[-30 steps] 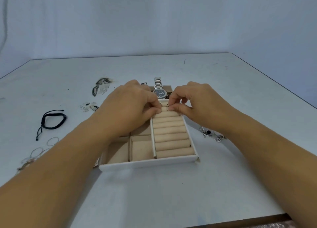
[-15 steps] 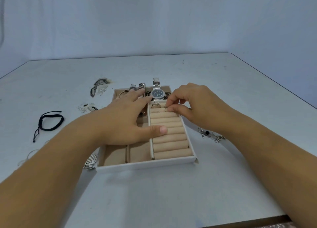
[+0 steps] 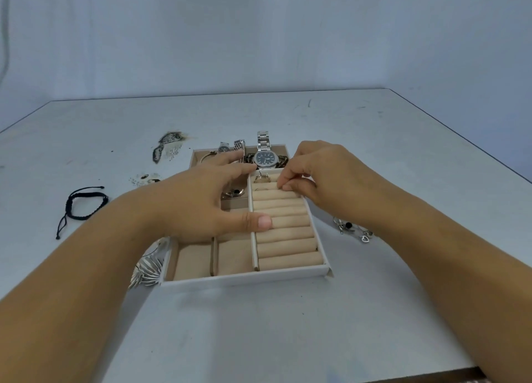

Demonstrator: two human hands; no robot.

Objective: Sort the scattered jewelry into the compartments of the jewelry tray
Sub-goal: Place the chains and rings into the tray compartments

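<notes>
Pinching something tiny at the far ring rolls [image 3: 285,230] of the tray [image 3: 244,276] with the right hand [image 3: 325,178], probably a ring, though too small to be sure; resting the left hand [image 3: 201,201] flat and relaxed over the left compartments, thumb lying on the rolls. Judging it light, hard and slippery, best gripped by the band's edges and pressed into a soft slot. Leaving plenty of bare tabletop [image 3: 259,325] in front; crowding at the watch [image 3: 264,158] just behind and the charms [image 3: 352,230] beside the right wall.

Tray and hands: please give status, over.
Left hand open, flat over tray. Right hand pinching at ring rolls, held item too small to tell. Bracelet, silver pieces loose on table. Nothing in the way.
</notes>
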